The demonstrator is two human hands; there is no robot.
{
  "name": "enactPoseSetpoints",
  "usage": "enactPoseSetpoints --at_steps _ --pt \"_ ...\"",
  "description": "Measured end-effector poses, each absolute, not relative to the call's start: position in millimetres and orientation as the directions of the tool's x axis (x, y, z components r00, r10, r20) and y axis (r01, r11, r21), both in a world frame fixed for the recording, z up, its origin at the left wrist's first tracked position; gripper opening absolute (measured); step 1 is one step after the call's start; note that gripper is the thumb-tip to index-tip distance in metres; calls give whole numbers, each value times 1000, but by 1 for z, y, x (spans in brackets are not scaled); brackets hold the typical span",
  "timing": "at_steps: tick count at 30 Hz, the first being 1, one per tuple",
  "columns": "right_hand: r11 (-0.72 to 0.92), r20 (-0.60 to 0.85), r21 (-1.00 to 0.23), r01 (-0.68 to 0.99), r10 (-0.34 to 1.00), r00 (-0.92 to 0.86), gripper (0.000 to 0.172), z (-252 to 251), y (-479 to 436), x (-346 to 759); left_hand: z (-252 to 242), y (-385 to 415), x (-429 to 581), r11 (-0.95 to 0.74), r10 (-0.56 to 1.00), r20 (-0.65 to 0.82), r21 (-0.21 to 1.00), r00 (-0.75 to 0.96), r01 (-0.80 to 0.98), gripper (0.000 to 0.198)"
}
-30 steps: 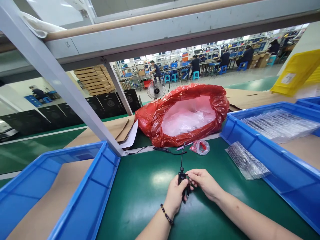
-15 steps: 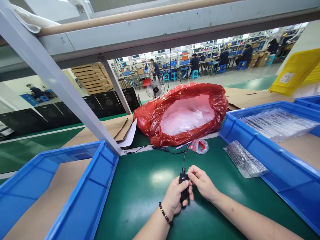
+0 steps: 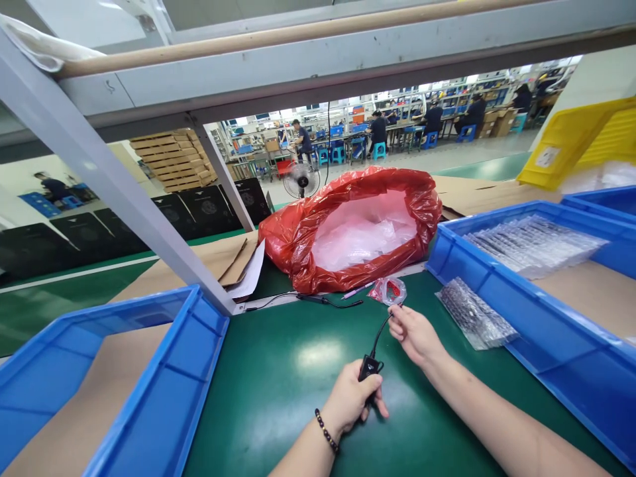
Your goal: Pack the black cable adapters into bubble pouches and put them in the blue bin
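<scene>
My left hand (image 3: 355,395), with a beaded bracelet at the wrist, is closed around a small black box-shaped device (image 3: 369,368) with white marks on its face. A short black cable (image 3: 378,336) rises from the top of the device. Up and to the right, my right hand (image 3: 413,333) pinches the cable's far end between thumb and fingertips. A thin black loop shows at the device's right side. Beyond the hands, a black cord (image 3: 325,301) lies along the bench's back edge, beside a small clear bag with red contents (image 3: 389,290).
A red plastic bag (image 3: 278,242) with clear bags inside stands behind the green bench (image 3: 268,371). Blue bins flank it, left (image 3: 199,351) and right (image 3: 527,321). Bubble-wrap pouches (image 3: 474,313) lie by the right bin. A slanted metal post (image 3: 144,202) rises at left.
My right hand has moved from the device's side to the cable's end, up and right. The cable now bends right, apart from the cord at the back. The whole view has shifted slightly.
</scene>
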State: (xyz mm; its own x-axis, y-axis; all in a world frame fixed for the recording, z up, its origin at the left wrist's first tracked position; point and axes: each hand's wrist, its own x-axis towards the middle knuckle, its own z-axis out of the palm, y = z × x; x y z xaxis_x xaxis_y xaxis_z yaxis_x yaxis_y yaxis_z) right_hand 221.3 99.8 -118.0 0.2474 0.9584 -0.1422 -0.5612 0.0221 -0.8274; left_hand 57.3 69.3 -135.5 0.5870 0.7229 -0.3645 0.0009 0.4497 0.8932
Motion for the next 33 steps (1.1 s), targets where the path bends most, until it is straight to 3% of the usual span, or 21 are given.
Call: enactPoseSetpoints --at_steps 3,5,8,10,14,18,20,22,27,31,33 --pt "97 -132 -822 -561 926 353 39 -118 105 232 -135 71 58 451 770 -369 892 521 -34 31" --pt "67 -123 -860 -506 935 334 38 -120 103 227 -134 75 56 416 850 -333 900 408 -130 32" --pt "-123 -168 -934 -337 980 109 35 -128 93 205 -130 82 50 311 948 -259 883 186 -351 34" --pt "-247 -231 -947 -207 968 -101 34 -133 85 189 -128 86 46 277 961 -247 844 125 -460 34" --pt "-265 -199 -949 -172 925 -325 36 -136 75 178 -126 86 45 307 951 -254 841 176 -445 31" --pt "-202 -82 -942 -268 914 -397 58 -133 73 185 -131 75 56 379 885 -286 901 366 -212 34" --pt "-224 -114 -950 -218 897 -426 50 -133 73 186 -133 69 61 416 801 -321 905 505 -84 41" --pt "-184 -107 -969 -163 912 -397 44 -133 72 186 -134 65 64 433 741 -344 901 577 -20 43" --pt "66 94 -990 -126 968 -233 50 -124 77 185 -133 66 60 501 657 -395 865 642 20 18" --pt "97 77 -993 70 966 -248 41 -102 119 190 -133 76 54 526 711 -392 847 584 -72 20" --pt "45 46 -981 187 999 2 35 -90 159 194 -133 81 51 495 770 -372 861 519 -116 21"
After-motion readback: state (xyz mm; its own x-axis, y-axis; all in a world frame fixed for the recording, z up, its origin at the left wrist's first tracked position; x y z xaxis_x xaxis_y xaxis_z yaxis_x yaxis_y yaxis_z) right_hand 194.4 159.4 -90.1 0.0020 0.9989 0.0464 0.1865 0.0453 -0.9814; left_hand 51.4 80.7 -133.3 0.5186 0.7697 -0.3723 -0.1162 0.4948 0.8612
